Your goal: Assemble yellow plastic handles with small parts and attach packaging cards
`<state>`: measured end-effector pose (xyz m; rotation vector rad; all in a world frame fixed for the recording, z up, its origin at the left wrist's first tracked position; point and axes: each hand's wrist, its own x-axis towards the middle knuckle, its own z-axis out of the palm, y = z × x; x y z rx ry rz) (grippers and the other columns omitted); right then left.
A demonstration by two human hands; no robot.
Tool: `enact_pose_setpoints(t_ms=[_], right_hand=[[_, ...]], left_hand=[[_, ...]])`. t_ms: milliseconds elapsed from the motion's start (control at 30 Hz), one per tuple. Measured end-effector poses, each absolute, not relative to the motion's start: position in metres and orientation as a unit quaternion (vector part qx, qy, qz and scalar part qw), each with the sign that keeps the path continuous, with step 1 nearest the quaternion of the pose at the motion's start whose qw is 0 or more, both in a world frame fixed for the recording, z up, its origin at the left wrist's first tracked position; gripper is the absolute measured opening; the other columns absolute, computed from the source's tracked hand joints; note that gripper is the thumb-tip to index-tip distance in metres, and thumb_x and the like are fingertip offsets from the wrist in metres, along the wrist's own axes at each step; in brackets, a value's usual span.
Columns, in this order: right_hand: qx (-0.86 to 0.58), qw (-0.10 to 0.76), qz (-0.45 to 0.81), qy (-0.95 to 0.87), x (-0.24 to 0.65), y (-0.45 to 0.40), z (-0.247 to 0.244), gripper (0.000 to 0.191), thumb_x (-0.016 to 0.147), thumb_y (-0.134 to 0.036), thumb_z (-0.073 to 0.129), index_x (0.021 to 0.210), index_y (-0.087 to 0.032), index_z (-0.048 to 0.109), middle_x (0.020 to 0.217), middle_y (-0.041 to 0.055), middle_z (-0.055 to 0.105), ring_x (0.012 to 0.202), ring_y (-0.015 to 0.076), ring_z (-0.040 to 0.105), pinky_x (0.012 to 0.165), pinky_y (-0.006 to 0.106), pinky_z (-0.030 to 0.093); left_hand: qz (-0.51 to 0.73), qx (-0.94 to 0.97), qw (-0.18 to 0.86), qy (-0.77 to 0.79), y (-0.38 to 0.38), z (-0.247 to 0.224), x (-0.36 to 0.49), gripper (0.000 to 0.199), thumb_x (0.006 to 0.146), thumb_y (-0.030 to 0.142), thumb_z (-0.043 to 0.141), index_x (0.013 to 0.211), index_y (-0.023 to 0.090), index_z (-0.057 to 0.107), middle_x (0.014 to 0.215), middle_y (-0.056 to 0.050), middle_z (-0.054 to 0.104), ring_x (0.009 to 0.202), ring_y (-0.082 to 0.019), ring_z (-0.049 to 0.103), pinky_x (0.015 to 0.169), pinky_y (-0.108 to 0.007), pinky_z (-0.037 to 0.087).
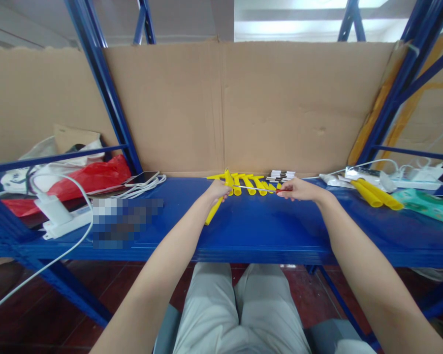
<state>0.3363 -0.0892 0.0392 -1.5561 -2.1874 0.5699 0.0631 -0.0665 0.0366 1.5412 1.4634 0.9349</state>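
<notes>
Blue shelf (266, 231); tube (213, 211) in left grip (219, 189).

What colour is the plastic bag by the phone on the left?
Red, seen in the head view.

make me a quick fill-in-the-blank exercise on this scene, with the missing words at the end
The left hand grips a tapered tube colored ____. The thin metal rod in the right hand reaches across to the ____ hand. The upright panel behind the shelf top is made of ____. The shelf top itself is colored ____.

Missing words: yellow; left; cardboard; blue.
</notes>
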Motion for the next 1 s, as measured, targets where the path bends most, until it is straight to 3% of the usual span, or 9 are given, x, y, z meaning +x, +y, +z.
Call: enact_pose_setpoints(t_ms=[267,567,767,867,1000], right_hand=[[-0.558,0.257,0.173,-0.770,0.3337,-0.0826,0.0313,0.043,0.056,-0.053,0.074,0.069,-0.021,0.048,0.053,-0.0046,0.053,0.047,0.0090,0.046,0.044,0.021,0.035],[-0.541,0.207,0.193,-0.792,0.3338,-0.0876,0.0368,0.046,0.066,-0.063,0.063,0.071,-0.017,0.060,0.059,0.0009,0.058,0.050,0.0106,0.051,0.045,0.023,0.039],[-0.560,0.265,0.155,-0.770,0.3304,-0.0819,0.0304,0.043,0.055,-0.049,0.075,0.071,-0.020,0.048,0.058,-0.0038,0.055,0.051,0.0097,0.048,0.048,0.022,0.037],[-0.568,0.266,0.158,-0.762,0.3288,-0.0820,0.0293,0.040,0.059,-0.047,0.073,0.071,-0.021,0.044,0.055,-0.0045,0.054,0.047,0.0094,0.047,0.046,0.022,0.036],[-0.560,0.235,0.186,-0.773,0.3293,-0.0856,0.0330,0.033,0.066,-0.048,0.068,0.070,-0.019,0.051,0.055,-0.0011,0.056,0.046,0.0106,0.051,0.046,0.023,0.040]], left_hand=[[0.378,0.604,0.410,0.569,-0.0620,0.0338,0.0621,0.035,0.076,0.000,0.057,0.050,0.017,0.040,0.039,0.007,0.039,0.033,-0.004,0.034,0.039,-0.019,0.025],[0.385,0.600,0.420,0.561,-0.0611,0.0354,0.0614,0.030,0.078,0.000,0.053,0.055,0.018,0.043,0.041,0.007,0.040,0.034,-0.005,0.035,0.041,-0.020,0.027],[0.393,0.603,0.418,0.555,-0.0599,0.0343,0.0621,0.031,0.078,0.000,0.053,0.054,0.017,0.042,0.040,0.008,0.039,0.033,-0.004,0.034,0.039,-0.019,0.025],[0.398,0.603,0.418,0.550,-0.0591,0.0342,0.0622,0.029,0.077,-0.001,0.054,0.057,0.017,0.044,0.041,0.008,0.039,0.033,-0.004,0.033,0.039,-0.019,0.025],[0.399,0.604,0.413,0.552,-0.0596,0.0345,0.0623,0.029,0.076,-0.002,0.051,0.056,0.017,0.043,0.040,0.008,0.039,0.034,-0.005,0.034,0.040,-0.019,0.026]])
